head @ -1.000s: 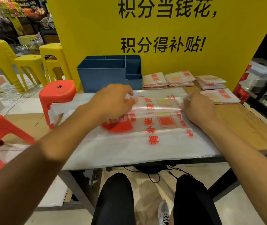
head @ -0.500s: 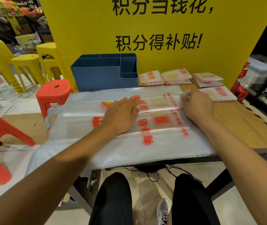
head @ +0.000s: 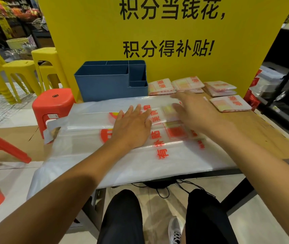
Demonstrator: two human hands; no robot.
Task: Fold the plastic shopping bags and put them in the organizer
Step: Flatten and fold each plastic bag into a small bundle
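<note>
- Nearest: person seated, dark-trousered knees under the tabletop [head: 272, 143] edge; cables hang below it.
- Plastic bag [head: 140, 161] lies flat across the tabletop, long axis running left to right. Its near edge overhangs the front, and its left end, handles included, droops off the left side toward the red stool [head: 52, 106].
- Red print on the bag reads sideways from this seat, so the bag's top-to-bottom line follows that same left-right axis; handle end left, bottom end right.
- Far long edge appears folded over toward the middle, making a narrower band under both hands.
- Left hand [head: 133, 127]: fingers straight and spread, palm pressing flat on the folded band near mid-length. Holds nothing.
- Right hand [head: 193, 111]: blurred by motion, fingers extended, over the band's right part. Grips nothing that I can see; whether it touches the film, cannot tell.
- Handling judgement: thin film, very light, limp, slick on itself. It will likely spring open or slide unless pinned. Best hold: flat palm on the crease, pinch at a corner or edge to carry the next fold.
- Beyond: folded bags [head: 187, 84] in small stacks, right of the blue organizer [head: 110, 81], which stands against the yellow sign [head: 157, 32].
</note>
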